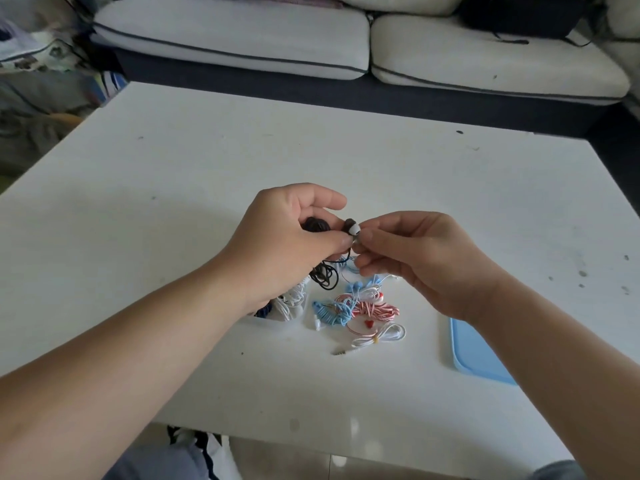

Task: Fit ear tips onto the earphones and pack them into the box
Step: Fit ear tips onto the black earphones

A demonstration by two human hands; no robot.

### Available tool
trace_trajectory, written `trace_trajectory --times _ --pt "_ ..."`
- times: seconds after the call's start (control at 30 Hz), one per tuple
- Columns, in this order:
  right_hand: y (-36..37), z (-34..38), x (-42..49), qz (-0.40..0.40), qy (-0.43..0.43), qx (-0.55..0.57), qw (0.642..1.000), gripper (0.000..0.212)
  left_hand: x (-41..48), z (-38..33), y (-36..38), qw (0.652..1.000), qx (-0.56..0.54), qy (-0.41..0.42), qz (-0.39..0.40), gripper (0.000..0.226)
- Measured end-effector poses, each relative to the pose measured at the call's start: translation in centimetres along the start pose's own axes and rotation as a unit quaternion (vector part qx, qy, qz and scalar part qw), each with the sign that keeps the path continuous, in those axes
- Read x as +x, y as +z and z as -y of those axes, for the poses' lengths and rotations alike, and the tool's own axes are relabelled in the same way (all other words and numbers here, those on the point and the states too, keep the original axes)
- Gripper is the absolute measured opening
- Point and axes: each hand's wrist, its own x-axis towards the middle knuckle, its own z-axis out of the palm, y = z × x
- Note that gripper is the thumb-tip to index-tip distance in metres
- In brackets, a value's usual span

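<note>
Two bare arms reach in over the near edge of the white table [156, 209], which spreads wide to the left and far back to its edge by the sofa [242, 39]. Left hand [287, 237] curls round a black earphone [347, 224] and its bunched cord. A clear box [294, 308], half hidden under that wrist, holds white cords. Right hand [415, 258] pinches the white ear tip [354, 231] on the bud, up above the table. Below lie blue earphones [332, 311], red striped earphones [377, 310] and white earphones [381, 336]. A blue lid [474, 351] lies flat near the right side.
</note>
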Motion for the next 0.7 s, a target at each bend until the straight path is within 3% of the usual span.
trace_trajectory --times 0.1,0.47,0.7 --pt "0.19 0.09 -0.18 -0.026 -0.046 -0.085 0.995 0.006 0.10 0.05 0.11 1.000 -0.024 -0.016 -0.003 0.040" --pt "0.43 0.02 -0.49 -0.013 -0.118 -0.201 0.972 0.012 0.29 0.07 0.07 0.979 -0.158 -0.127 0.030 0.035" --pt "-0.13 -0.33 -0.34 -0.004 -0.098 -0.071 0.993 0.017 0.55 0.18 0.01 0.982 -0.154 -0.099 0.036 0.039"
